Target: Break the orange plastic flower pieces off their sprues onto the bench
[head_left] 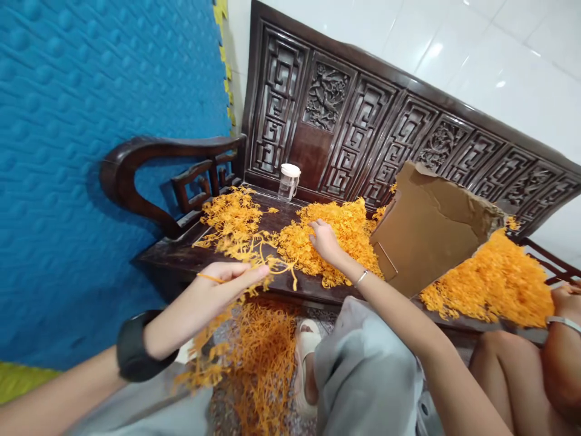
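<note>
My left hand is closed round a thin orange plastic stem, whose branching end spreads out past my fingertips. Below and beside it hang more orange plastic sprigs, a little blurred. My right hand reaches onto the middle pile of small orange plastic pieces, its fingers bent together at the pile's surface; what lies between them is too small to make out. To the left, a looser heap of orange pieces sits on the dark wooden bench.
A clear, white-lidded bottle stands against the carved backrest. A cardboard piece leans between the middle pile and a right-hand pile, near another person's hand. Orange strands lie on the floor beside my sandal.
</note>
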### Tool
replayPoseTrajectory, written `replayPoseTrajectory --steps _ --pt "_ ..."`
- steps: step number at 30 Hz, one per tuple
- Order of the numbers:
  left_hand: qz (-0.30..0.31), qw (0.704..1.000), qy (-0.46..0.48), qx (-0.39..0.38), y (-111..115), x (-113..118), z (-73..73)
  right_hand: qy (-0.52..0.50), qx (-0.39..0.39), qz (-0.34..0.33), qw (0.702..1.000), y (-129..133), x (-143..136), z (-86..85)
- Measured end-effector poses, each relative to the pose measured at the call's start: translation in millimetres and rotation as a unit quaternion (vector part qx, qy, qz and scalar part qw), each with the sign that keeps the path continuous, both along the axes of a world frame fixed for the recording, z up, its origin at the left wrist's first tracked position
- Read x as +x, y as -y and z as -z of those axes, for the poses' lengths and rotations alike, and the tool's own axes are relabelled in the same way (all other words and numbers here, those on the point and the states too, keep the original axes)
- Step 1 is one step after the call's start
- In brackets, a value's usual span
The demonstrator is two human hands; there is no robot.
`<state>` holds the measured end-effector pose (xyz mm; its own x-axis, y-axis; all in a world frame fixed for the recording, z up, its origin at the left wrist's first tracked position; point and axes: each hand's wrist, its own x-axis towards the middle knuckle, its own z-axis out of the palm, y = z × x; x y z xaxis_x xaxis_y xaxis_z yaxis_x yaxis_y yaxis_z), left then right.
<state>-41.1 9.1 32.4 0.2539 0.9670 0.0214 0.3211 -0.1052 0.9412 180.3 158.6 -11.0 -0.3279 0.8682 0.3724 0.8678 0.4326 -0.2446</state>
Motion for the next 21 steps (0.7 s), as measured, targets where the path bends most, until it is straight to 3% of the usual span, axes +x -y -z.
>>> replayPoseTrajectory --steps 2,4,6,8,11,14,17,19,21 --pt "0.009 0.999 0.032 -0.016 -0.4 3.5 -2.7 -0.016 0.006 0.004 1.000 2.1 -6.7 -5.9" --pt "0.011 0.999 0.037 0.000 0.1 5.8 -4.0 -0.099 -0.018 -0.031 0.994 11.0 -16.2 -14.8" --pt "0.020 0.999 0.020 0.028 0.3 6.7 -3.5 -0.230 -0.063 -0.094 0.967 26.2 -26.5 -25.6" --pt "0.044 0.998 0.004 0.039 0.3 6.8 -1.7 -0.333 -0.062 -0.142 0.930 45.7 -34.2 -36.8" --pt "0.086 0.996 -0.006 0.020 0.4 7.0 1.3 -0.378 0.045 -0.162 0.910 75.6 -36.4 -51.6" --pt "0.110 0.994 -0.008 0.004 0.9 8.6 1.8 -0.355 0.163 -0.201 0.898 100.5 -28.1 -62.0" --pt "0.114 0.993 -0.007 0.000 1.2 11.5 0.4 -0.355 0.262 -0.239 0.865 119.3 -18.2 -69.0" --pt "0.115 0.993 -0.008 -0.005 1.0 14.1 -0.1 -0.392 0.280 -0.244 0.841 127.9 -13.6 -73.5" --pt "0.103 0.995 -0.017 -0.008 0.5 16.8 0.2 -0.404 0.252 -0.259 0.840 132.8 -10.1 -78.1"
